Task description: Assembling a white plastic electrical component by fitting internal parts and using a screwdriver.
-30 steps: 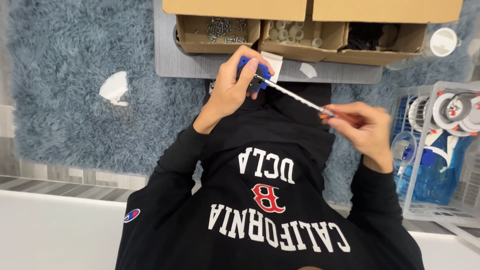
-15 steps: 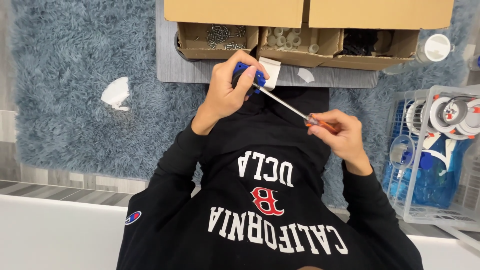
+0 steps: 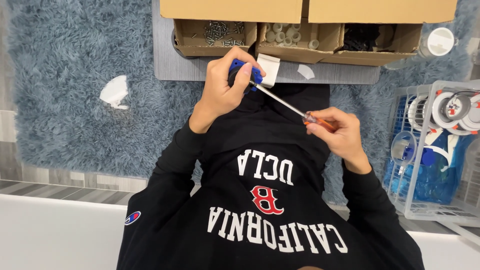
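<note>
One blue part (image 3: 243,72) clasped in left hand (image 3: 222,90), one screwdriver (image 3: 295,111) gripped by right hand (image 3: 337,132), three cardboard boxes (image 3: 215,35)

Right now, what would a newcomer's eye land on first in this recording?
The two hands at centre: the left hand grips a blue part, and the right hand holds a screwdriver pointed into it. Above them, open cardboard boxes of screws and small parts sit on a grey mat.
</note>
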